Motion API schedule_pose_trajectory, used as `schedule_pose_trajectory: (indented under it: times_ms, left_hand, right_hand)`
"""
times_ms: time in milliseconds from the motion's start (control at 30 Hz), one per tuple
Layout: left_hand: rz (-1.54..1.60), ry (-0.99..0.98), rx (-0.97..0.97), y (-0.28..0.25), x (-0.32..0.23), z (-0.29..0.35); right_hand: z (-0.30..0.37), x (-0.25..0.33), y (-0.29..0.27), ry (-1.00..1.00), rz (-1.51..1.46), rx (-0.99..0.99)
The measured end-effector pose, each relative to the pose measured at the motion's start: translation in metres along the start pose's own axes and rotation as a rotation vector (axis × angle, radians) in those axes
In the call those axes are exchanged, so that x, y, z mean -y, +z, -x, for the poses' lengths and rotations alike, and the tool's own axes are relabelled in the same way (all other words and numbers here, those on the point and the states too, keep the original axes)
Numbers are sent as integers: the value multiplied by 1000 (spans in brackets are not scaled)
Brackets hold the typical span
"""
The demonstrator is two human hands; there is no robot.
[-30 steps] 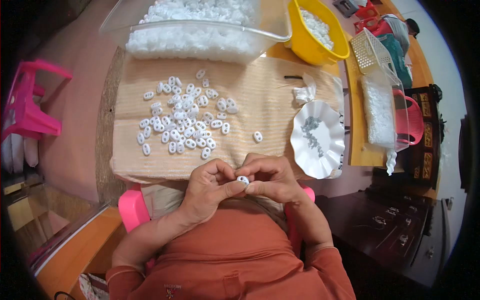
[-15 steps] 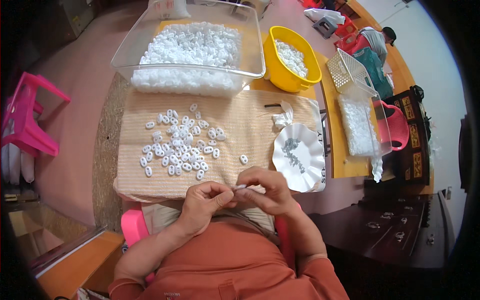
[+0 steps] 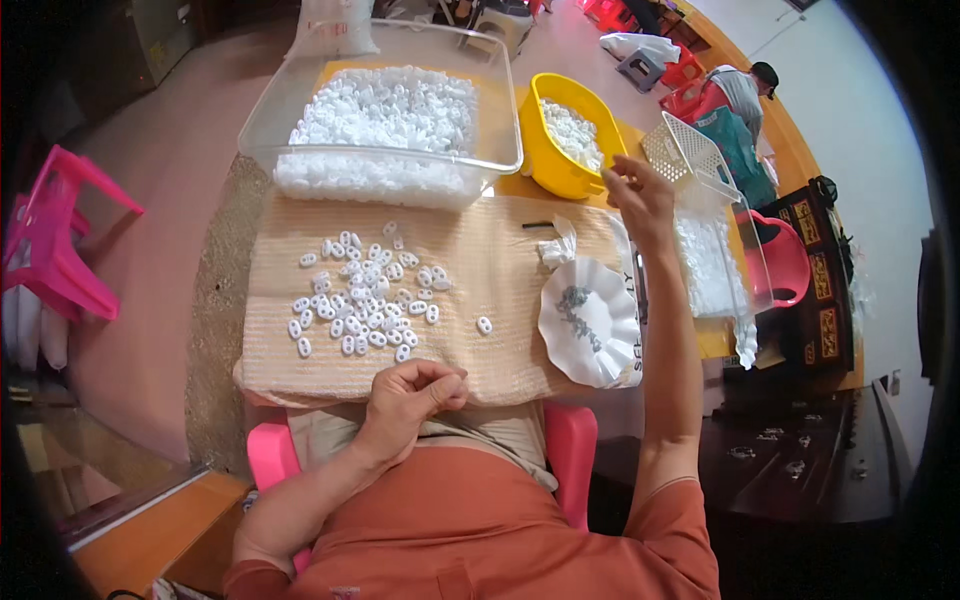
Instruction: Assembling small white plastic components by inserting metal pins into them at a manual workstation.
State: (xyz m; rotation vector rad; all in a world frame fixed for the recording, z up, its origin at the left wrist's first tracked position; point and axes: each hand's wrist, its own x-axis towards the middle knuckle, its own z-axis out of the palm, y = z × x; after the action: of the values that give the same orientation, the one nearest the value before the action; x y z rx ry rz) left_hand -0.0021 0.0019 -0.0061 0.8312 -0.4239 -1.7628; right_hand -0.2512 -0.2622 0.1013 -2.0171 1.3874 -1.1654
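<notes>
My left hand (image 3: 415, 402) is closed at the towel's near edge, thumb pressed against the curled fingers; anything between them is hidden. My right hand (image 3: 643, 200) reaches out at the near right rim of the yellow tub (image 3: 540, 155), its fingers loosely bent and apart, with nothing visible in them. White pieces fill the tub's bottom. A loose pile of small white oval pieces with two holes (image 3: 365, 300) covers the towel's left half, and one white piece (image 3: 485, 325) lies alone. Small grey pieces (image 3: 577, 318) lie on a white wavy-edged plate (image 3: 612, 345) at the right.
A clear plastic bin (image 3: 260, 125) heaped with white pieces stands behind the striped towel (image 3: 460, 240). Crumpled white tissue (image 3: 558, 245) lies behind the plate. Right of it are a cream basket (image 3: 680, 150) and another clear bin (image 3: 765, 290). A person (image 3: 738, 95) sits at far right.
My right hand has left my left hand and swung out right and forward to the yellow tub. The white piece it held is no longer visible. My left hand stays closed in place.
</notes>
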Motion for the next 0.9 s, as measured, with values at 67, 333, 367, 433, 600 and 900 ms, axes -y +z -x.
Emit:
schedule_pose_trajectory:
  times_ms: [67, 333, 367, 433, 600, 900]
  left_hand:
    - [9, 9, 12, 0, -3, -2]
    - [-18, 0, -5, 1, -6, -2]
    - [-21, -3, -10, 2, -5, -2]
    - [-26, -6, -15, 3, -5, -1]
    - [-27, -15, -25, 3, -2, 2]
    - [-26, -10, -30, 5, -3, 3]
  right_hand:
    - [23, -11, 1, 23, 15, 128]
    - [112, 2, -8, 114, 306, 454]
    - [117, 1, -10, 116, 304, 453]
    - [124, 0, -12, 195, 297, 461]
    - [139, 2, -11, 107, 398, 494]
    - [145, 5, 0, -31, 536, 480]
